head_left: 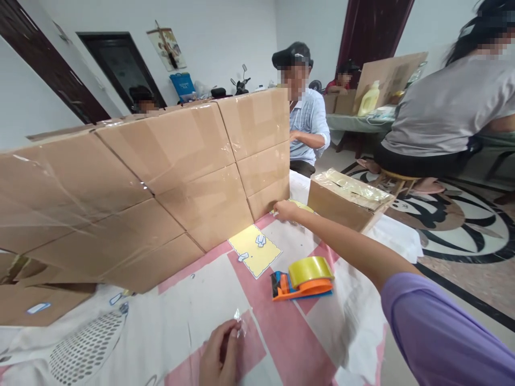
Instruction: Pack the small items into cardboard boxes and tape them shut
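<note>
My left hand (220, 354) is low in the view over the checked tablecloth, thumb and fingers pinching a small crumpled piece of clear tape (238, 320). With the arm stretched forward, my right hand (286, 210) is closed near the foot of the stacked cardboard boxes (197, 198); what its fingertips hold, if anything, cannot be made out. Behind that hand a yellow item (301, 204) shows in part. Between my hands lies a yellow sheet (261, 262) with small white-and-blue paper pieces (260, 241) on it. An orange-and-blue tape dispenser (301, 292) carries a yellowish tape roll (311, 271).
The taped boxes form a wall across the table. A separate carton (341, 201) stands at the right edge. A perforated white racket-shaped thing (86, 343) and an opened carton (52, 305) are at left. People sit beyond the boxes and at another table (362, 122).
</note>
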### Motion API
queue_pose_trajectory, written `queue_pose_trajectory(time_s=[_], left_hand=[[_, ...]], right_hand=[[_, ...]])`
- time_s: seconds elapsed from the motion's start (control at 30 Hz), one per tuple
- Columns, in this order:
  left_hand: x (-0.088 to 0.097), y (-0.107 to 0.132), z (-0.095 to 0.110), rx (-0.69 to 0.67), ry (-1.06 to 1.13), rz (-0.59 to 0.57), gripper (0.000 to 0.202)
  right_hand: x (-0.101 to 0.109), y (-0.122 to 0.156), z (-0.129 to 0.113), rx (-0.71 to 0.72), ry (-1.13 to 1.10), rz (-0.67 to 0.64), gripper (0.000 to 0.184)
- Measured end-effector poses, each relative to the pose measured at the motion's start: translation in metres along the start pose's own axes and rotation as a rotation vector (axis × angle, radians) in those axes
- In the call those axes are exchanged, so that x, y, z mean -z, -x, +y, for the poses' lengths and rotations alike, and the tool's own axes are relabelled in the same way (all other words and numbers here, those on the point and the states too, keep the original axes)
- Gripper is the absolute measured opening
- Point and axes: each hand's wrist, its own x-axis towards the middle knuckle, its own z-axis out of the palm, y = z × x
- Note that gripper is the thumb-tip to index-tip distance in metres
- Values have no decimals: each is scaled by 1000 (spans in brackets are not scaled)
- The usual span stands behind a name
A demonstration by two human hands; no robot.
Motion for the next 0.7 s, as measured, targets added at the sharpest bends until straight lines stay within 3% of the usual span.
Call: queue_pose_trajectory(time_s=[0.1, 0.3, 0.47, 0.57, 0.7], left_hand=[[1, 1, 1, 9, 9, -1, 49], [2, 3, 3, 22, 25, -44, 44], [7, 3, 10, 28, -3, -117, 44], [9, 2, 12, -5, -26, -169, 44], [8, 3, 11, -96, -18, -181, 36]], right_hand=[[-1, -4, -4, 34, -2, 8, 26], [3, 13, 5, 32, 26, 159, 30], [6, 29, 17, 4, 69, 27, 25], [16, 36, 15, -8, 73, 0, 26], [41, 60, -2, -4, 47, 121, 13]])
